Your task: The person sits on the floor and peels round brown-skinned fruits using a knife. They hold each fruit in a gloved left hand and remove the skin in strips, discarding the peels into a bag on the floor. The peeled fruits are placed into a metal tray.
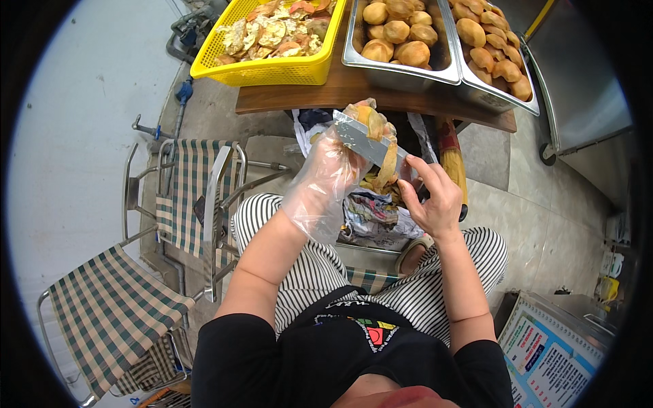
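Note:
My left hand [331, 155] wears a clear plastic glove. It holds a round fruit or tuber [363, 113], mostly hidden behind the fingers and a broad metal knife blade [359, 140]. The blade slants across it, its blunt end near the left fingers. My bare right hand [436, 199] has thumb and forefinger at the blade's other end; the handle is not visible. A long strip of brown peel [388, 160] hangs over the blade. Below both hands, peelings [390, 191] lie on crumpled printed paper [380, 211] in a container between my legs.
A wooden table [291, 97] ahead carries a yellow plastic basket [301, 71] of scraps and two steel pans [403, 74] [525, 104] of peeled brownish-orange pieces. Checked folding chairs [117, 311] stand left. A yellow-handled brush or broom [451, 163] is under the table's right side.

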A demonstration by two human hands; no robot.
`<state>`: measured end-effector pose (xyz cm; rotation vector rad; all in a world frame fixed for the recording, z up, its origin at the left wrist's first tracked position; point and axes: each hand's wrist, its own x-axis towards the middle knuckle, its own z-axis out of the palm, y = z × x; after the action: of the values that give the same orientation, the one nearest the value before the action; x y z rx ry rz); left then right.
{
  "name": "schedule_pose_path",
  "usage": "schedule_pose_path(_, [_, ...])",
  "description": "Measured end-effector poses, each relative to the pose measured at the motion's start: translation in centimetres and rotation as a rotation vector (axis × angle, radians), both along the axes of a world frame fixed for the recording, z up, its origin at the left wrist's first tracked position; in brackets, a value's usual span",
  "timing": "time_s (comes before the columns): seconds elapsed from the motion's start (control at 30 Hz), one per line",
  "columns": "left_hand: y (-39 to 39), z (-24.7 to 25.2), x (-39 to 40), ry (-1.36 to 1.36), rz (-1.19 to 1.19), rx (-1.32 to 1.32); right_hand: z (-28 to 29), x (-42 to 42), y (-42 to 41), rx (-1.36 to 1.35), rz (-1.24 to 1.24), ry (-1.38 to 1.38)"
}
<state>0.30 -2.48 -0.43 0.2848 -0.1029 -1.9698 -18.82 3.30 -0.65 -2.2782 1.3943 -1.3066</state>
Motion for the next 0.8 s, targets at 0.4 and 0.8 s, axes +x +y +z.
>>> schedule_pose_path(0.4, [0.11, 0.39, -0.26, -0.070, -0.025, -0.177, 0.39, -0.50, -0.16, 0.042, 0.068, -0.104])
schedule_pose_path(0.8, [0.39, 0.40, 0.16, -0.154, -0.118, -0.220, 0.29, -0.74, -0.08, 0.139, 0.135, -0.231])
